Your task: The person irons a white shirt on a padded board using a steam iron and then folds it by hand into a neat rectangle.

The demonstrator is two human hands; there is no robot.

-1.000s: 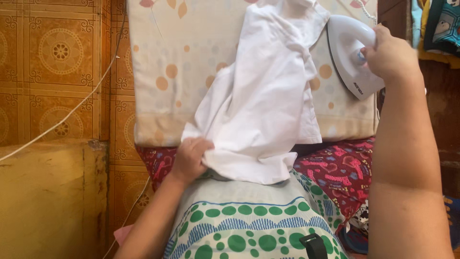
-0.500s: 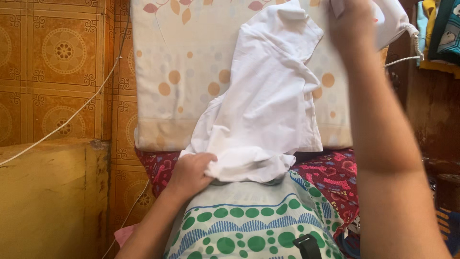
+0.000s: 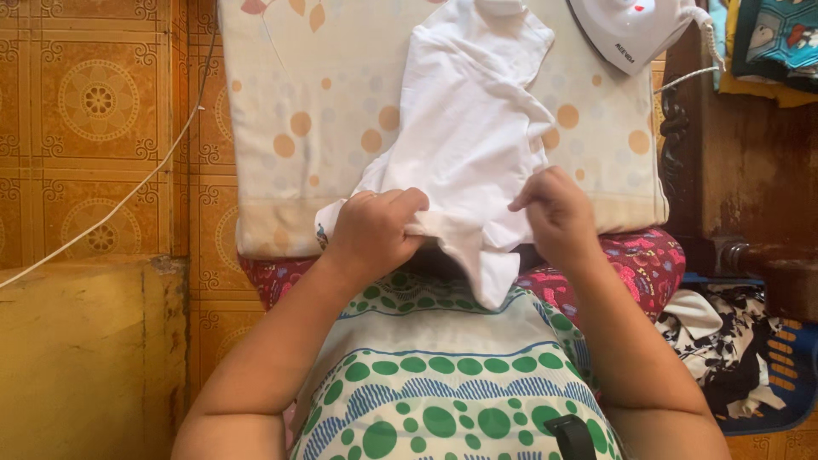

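A crumpled white garment [image 3: 464,136] lies on a cream pad with orange dots [image 3: 281,128]. My left hand [image 3: 375,228] grips the garment's near hem on the left, fingers curled into the cloth. The same hem is pinched farther right by my right hand [image 3: 554,209]. Part of the cloth hangs down between the two hands toward my lap. A white iron [image 3: 626,30] rests on the far right corner of the pad, apart from both hands.
A patterned red cushion [image 3: 635,264] lies under the pad. My lap wears green-dotted white fabric [image 3: 443,383]. A white cord [image 3: 128,196] runs across the tiled wall at left. A yellow block [image 3: 77,358] stands at lower left; dark wooden furniture [image 3: 750,170] and clothes are at right.
My right hand set the iron down at the pad's far right corner and came back to the garment's near hem. My left hand shifted up along that hem.
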